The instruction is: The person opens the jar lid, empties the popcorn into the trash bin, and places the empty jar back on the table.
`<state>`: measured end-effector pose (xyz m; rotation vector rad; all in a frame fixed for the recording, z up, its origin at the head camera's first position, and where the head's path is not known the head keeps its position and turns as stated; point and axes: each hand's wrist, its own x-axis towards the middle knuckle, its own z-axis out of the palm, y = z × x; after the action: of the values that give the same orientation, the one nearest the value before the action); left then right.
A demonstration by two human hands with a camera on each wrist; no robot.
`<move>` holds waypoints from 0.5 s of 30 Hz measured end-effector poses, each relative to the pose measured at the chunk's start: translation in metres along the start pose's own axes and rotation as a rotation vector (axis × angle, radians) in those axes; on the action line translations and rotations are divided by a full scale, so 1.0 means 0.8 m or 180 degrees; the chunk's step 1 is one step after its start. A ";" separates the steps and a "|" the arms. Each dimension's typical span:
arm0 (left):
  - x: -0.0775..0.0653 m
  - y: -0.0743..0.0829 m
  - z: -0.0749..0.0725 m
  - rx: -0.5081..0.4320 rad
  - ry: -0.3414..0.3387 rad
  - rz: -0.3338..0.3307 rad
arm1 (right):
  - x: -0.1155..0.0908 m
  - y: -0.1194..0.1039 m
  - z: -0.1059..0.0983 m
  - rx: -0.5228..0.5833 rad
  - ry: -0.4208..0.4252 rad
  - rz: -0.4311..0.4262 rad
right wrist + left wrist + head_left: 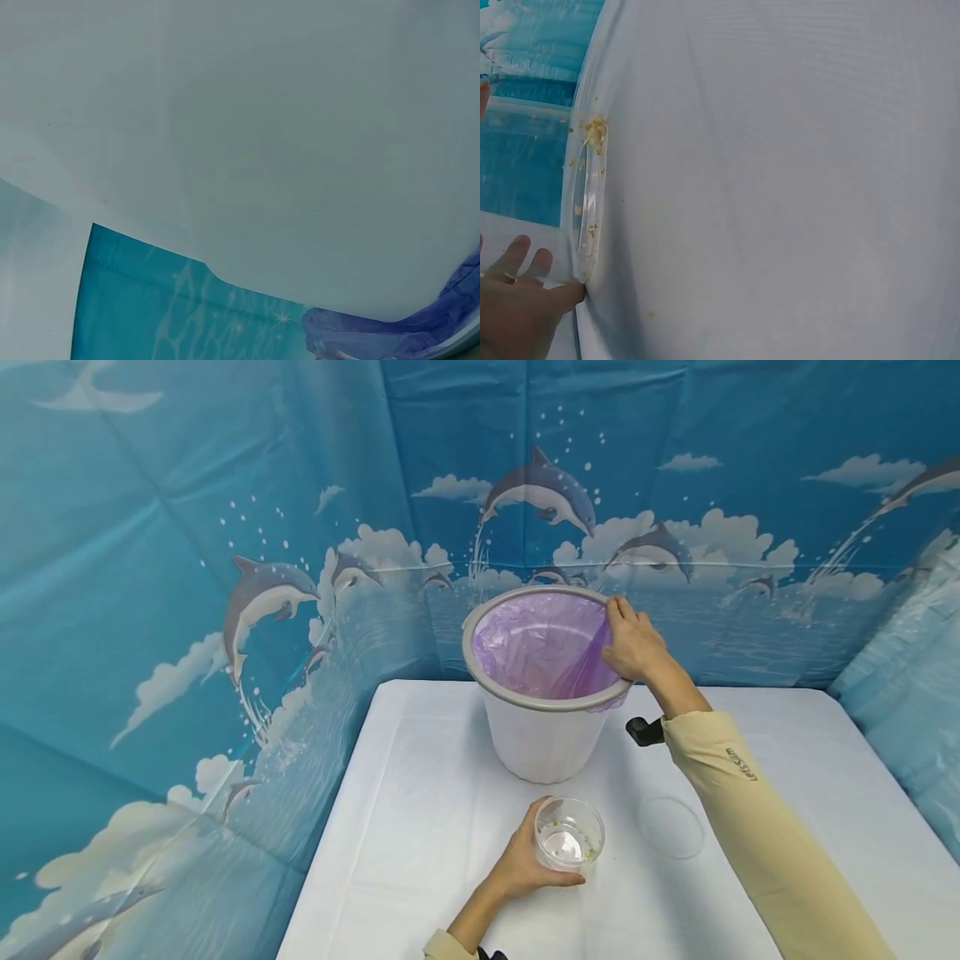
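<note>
A white trash bin [536, 735] with a grey rim stands on the white table, lined with a purple trash bag [525, 643]. My right hand [636, 642] grips the bin's right rim, thumb on the inside against the bag. In the right wrist view, the purple bag [375, 334] shows at the lower right; that hand is mostly out of frame. My left hand [521, 860] holds a clear round plastic container [570, 835] in front of the bin, fingers and thumb around its side. Yellowish bits [594, 131] cling inside its base in the left wrist view.
A clear round lid [671, 828] lies flat on the white table [420, 810], right of the container. Blue dolphin-printed sheeting [337, 610] hangs behind the table and along both sides, close behind the bin.
</note>
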<state>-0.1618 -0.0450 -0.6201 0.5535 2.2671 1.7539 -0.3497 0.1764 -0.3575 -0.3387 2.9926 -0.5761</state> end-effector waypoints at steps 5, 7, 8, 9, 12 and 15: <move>-0.003 0.004 -0.007 0.0300 -0.0116 -0.0136 | -0.001 0.001 0.000 -0.0076 -0.0035 0.0025; -0.004 0.008 -0.016 0.0434 -0.0200 -0.0178 | -0.001 0.003 0.000 -0.0075 -0.0025 0.0041; -0.004 0.010 -0.022 0.0486 -0.0249 -0.0206 | -0.002 0.004 0.000 -0.0075 -0.0018 0.0049; -0.004 0.013 -0.028 0.0512 -0.0299 -0.0217 | -0.002 0.006 0.000 -0.0075 -0.0011 0.0058; -0.002 0.022 -0.054 0.0619 -0.0427 -0.0179 | -0.002 0.010 0.001 -0.0058 0.0043 0.0087; 0.004 0.034 -0.086 0.0672 -0.0402 -0.0120 | -0.004 0.013 0.000 -0.0004 0.0124 0.0086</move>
<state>-0.1878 -0.0980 -0.5756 0.6371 2.3709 1.4285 -0.3485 0.1863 -0.3614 -0.2901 3.0300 -0.5851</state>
